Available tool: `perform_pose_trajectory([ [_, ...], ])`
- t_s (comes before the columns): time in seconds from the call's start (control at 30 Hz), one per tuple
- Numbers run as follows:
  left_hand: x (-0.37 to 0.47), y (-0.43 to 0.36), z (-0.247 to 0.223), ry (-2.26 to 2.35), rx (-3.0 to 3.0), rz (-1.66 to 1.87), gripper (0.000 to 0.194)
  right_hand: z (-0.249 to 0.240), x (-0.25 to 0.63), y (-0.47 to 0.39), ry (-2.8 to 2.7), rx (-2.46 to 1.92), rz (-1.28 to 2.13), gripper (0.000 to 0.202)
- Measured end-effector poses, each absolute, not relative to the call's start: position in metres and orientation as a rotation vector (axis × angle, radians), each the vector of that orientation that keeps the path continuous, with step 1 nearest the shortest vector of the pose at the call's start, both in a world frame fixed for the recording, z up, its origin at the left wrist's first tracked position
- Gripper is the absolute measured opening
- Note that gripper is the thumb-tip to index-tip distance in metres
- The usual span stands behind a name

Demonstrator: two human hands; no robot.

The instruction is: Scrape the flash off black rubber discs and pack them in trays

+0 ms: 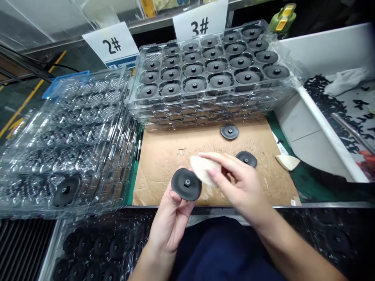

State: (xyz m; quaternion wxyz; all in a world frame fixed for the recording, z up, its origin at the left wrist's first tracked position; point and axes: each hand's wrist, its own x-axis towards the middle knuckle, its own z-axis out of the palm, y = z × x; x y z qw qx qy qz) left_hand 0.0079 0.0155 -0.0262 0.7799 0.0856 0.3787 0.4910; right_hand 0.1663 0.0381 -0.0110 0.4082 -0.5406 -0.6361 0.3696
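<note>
My left hand (172,218) grips a black rounded disc (186,192) by its lower edge, with the small central stud facing up. Pinched in my right hand (237,179) is a cream-coloured pad (205,168), slightly blurred, at the disc's upper right edge. Whether pad and disc touch I cannot tell. Beyond my right hand a second black disc (244,157) lies on the cardboard (161,152), partly hidden by the hand. Farther back on the same cardboard rests another black disc (229,132).
Stacked clear trays (175,113) holding several black discs stand at the back. More clear trays (96,168) are piled at left, with one loose disc (66,190) on top. A second cream pad (287,162) lies at right, beside a white bin (328,125) with small black parts.
</note>
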Motion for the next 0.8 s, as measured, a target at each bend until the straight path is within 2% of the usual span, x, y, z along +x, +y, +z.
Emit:
perform_pose_trajectory([
  [0.1,0.007,0.012,-0.028,0.876,0.225,1.048,0.051,0.023,0.154,0.039,-1.844,-1.173,1.013,0.028],
  [0.2,0.008,0.011,-0.027,0.941,0.24,1.055,0.043,0.03,0.146,0.042,-2.082,-1.125,1.11,0.023],
  [0.33,0.008,0.01,-0.023,0.922,0.225,1.029,0.048,0.023,0.137,0.045,-1.966,-1.185,0.869,0.031],
  [0.47,0.0,0.008,-0.024,0.891,0.185,1.029,0.052,0.028,0.152,0.038,-2.035,-1.026,1.143,0.024],
  [0.53,-0.002,0.008,-0.025,0.855,0.207,1.031,0.057,0.032,0.164,0.033,-2.074,-1.094,1.199,0.022],
  [0.6,-0.001,0.009,-0.022,0.824,0.212,1.013,0.056,0.034,0.172,0.03,-2.096,-1.267,1.055,0.02],
  [0.67,0.003,0.01,-0.017,0.808,0.209,1.018,0.057,0.033,0.172,0.03,-2.098,-1.393,0.748,0.024],
  [0.73,0.006,0.012,-0.012,0.8,0.199,1.002,0.056,0.03,0.168,0.034,-2.131,-1.267,0.483,0.029],
  [0.8,0.008,0.013,-0.008,0.78,0.197,0.965,0.056,0.027,0.164,0.041,-2.161,-0.995,0.489,0.03],
])
